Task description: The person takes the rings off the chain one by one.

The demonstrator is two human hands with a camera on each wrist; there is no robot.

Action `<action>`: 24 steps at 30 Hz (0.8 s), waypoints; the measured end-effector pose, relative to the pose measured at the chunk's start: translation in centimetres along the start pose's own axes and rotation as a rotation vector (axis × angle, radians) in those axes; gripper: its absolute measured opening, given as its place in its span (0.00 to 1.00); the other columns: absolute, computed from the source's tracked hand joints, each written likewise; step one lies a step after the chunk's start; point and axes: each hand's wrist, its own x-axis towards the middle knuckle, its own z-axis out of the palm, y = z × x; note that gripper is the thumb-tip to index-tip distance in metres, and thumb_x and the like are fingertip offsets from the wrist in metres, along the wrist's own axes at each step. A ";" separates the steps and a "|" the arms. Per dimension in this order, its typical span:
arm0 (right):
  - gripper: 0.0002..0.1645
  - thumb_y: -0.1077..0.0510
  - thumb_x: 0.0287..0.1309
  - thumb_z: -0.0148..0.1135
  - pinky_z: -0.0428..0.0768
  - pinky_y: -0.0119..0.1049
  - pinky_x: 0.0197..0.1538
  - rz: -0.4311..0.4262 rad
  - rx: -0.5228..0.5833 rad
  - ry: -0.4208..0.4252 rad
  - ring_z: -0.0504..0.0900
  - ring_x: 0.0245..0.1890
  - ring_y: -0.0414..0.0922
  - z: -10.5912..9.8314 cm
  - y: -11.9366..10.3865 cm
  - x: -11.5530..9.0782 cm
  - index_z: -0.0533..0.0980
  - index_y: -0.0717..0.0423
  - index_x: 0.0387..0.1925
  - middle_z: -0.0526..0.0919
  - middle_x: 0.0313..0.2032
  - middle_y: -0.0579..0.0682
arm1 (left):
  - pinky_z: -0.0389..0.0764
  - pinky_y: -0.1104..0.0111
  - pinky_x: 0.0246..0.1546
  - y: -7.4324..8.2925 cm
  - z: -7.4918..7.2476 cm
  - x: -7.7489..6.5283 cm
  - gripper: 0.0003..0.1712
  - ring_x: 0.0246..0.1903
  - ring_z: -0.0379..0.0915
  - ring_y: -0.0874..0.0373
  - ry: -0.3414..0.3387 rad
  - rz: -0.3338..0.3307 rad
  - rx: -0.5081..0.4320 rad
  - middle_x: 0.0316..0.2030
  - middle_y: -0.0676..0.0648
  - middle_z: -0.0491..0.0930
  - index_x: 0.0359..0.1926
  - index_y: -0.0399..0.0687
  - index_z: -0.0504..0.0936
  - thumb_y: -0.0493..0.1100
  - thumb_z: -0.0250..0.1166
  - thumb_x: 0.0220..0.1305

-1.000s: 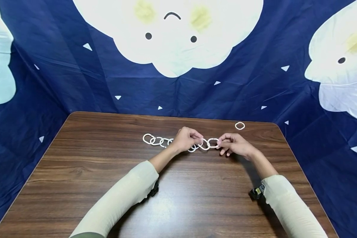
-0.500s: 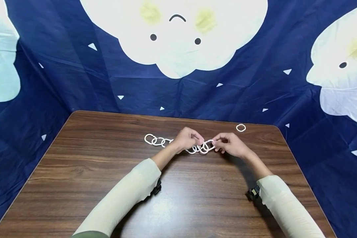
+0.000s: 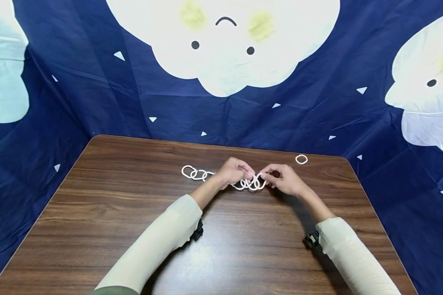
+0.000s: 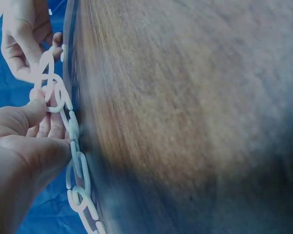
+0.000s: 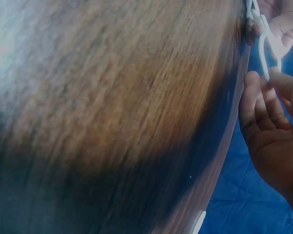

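Pinching the white chain [image 4: 74, 127] with the left hand [image 3: 233, 172] and the chain's rightmost link [image 5: 263, 53] with the right hand [image 3: 285, 179], over the far part of the brown surface [image 3: 133, 188]. Running leftward in a row along the surface's far part, apart from a loose ring [image 3: 302, 163] near the surface's far right corner.

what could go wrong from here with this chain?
The right hand pinches the rightmost link by its rim; it might slip out.
White links bunch up by the left hand; the wrong one could snag.
The loose ring lies near the far edge of the table; a bump might knock it off.
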 end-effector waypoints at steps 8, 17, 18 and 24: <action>0.06 0.61 0.76 0.72 0.89 0.37 0.34 0.003 -0.039 0.012 0.87 0.28 0.45 -0.3 -0.2 0.0 0.90 0.62 0.45 0.92 0.34 0.55 | 0.83 0.76 0.37 0.2 0.0 0.1 0.09 0.31 0.84 0.65 0.007 -0.004 0.006 0.37 0.38 0.94 0.50 0.28 0.91 0.29 0.71 0.74; 0.06 0.63 0.75 0.73 0.91 0.42 0.35 0.015 -0.050 -0.024 0.88 0.27 0.43 -0.5 -0.3 0.1 0.89 0.64 0.43 0.92 0.32 0.56 | 0.83 0.76 0.36 0.1 0.1 0.4 0.08 0.30 0.84 0.64 0.009 -0.006 0.013 0.33 0.44 0.91 0.50 0.29 0.91 0.30 0.71 0.75; 0.06 0.63 0.74 0.73 0.91 0.42 0.34 0.016 -0.050 -0.027 0.88 0.27 0.43 -0.5 -0.2 0.1 0.89 0.64 0.43 0.92 0.32 0.56 | 0.83 0.76 0.37 0.1 0.1 0.4 0.08 0.31 0.84 0.64 0.009 -0.007 0.011 0.33 0.44 0.92 0.50 0.29 0.91 0.30 0.71 0.75; 0.05 0.62 0.75 0.72 0.88 0.35 0.33 0.041 -0.071 -0.102 0.87 0.27 0.41 -0.1 0.0 0.1 0.90 0.61 0.42 0.92 0.31 0.53 | 0.83 0.75 0.37 -0.2 0.0 0.4 0.08 0.31 0.85 0.63 0.005 -0.013 -0.049 0.32 0.43 0.92 0.50 0.27 0.90 0.28 0.71 0.74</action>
